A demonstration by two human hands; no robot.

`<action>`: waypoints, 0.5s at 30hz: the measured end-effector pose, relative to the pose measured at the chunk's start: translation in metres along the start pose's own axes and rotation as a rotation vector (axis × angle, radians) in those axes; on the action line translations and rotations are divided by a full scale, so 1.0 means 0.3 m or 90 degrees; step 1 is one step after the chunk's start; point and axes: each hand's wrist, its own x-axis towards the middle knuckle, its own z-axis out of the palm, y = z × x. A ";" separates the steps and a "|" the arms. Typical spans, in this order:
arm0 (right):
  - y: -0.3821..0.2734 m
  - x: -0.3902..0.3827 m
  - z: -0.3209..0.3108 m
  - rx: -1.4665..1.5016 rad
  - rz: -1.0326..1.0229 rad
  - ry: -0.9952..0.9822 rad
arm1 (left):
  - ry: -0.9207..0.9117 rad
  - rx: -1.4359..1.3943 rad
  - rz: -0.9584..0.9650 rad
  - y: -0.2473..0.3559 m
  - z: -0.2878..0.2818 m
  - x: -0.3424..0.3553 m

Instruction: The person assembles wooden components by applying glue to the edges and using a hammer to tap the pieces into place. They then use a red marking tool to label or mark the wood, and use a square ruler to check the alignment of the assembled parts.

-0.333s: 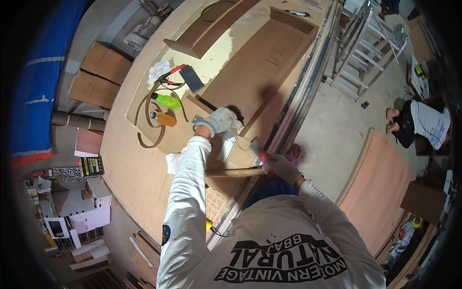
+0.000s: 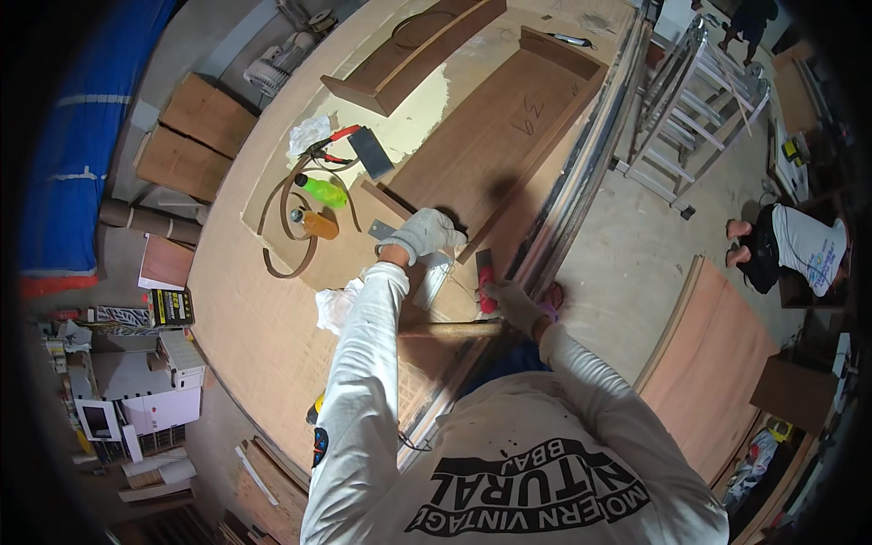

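Note:
My left hand (image 2: 422, 236), in a pale knit glove, is closed over the near end of a shallow brown wooden box (image 2: 490, 123) with low sides. A small grey metal plate (image 2: 381, 231) lies beside that hand. My gloved right hand (image 2: 514, 307) grips a red-handled flat-bladed tool (image 2: 486, 272) upright near the box's near corner; its blade is hard to make out now. Just below, a light wooden stick (image 2: 451, 330) lies across the table edge. White strips (image 2: 433, 279) show under my left hand.
On the table (image 2: 245, 309) are a green bottle (image 2: 322, 191), an orange bottle (image 2: 315, 223), red-handled pliers (image 2: 329, 145), a dark block (image 2: 371, 153), curled brown edging strips (image 2: 265, 243) and a second box (image 2: 409, 59). A stepladder (image 2: 677, 127) and a seated person (image 2: 804, 245) are at right.
My right hand has moved slightly left and up, turning the red-handled tool more upright. My left hand stays at the box's end. The view has shifted slightly.

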 end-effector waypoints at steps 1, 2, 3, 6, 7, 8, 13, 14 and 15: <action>0.013 0.016 0.004 -0.051 0.018 0.006 | 0.017 -0.022 0.013 -0.013 0.008 -0.002; 0.018 0.020 0.011 -0.240 -0.046 0.029 | 0.031 0.009 0.055 -0.043 0.032 0.002; 0.007 0.019 0.024 -0.430 -0.112 0.050 | 0.047 0.039 0.095 -0.069 0.049 -0.003; -0.113 -0.017 0.073 -0.654 -0.180 0.221 | 0.058 0.091 0.127 -0.065 0.064 -0.001; -0.173 -0.030 0.091 -0.667 -0.182 0.297 | 0.057 0.105 0.122 -0.053 0.055 0.001; -0.213 -0.028 0.095 -0.621 -0.323 0.322 | 0.049 0.088 0.096 -0.065 0.060 0.020; -0.391 -0.005 0.143 -0.453 -0.550 0.134 | -0.004 0.022 0.059 -0.124 0.067 0.082; -0.399 0.016 0.148 -0.506 -0.544 0.132 | -0.013 0.014 0.053 -0.112 0.045 0.085; -0.403 0.038 0.154 -0.559 -0.538 0.129 | -0.022 0.007 0.046 -0.101 0.026 0.082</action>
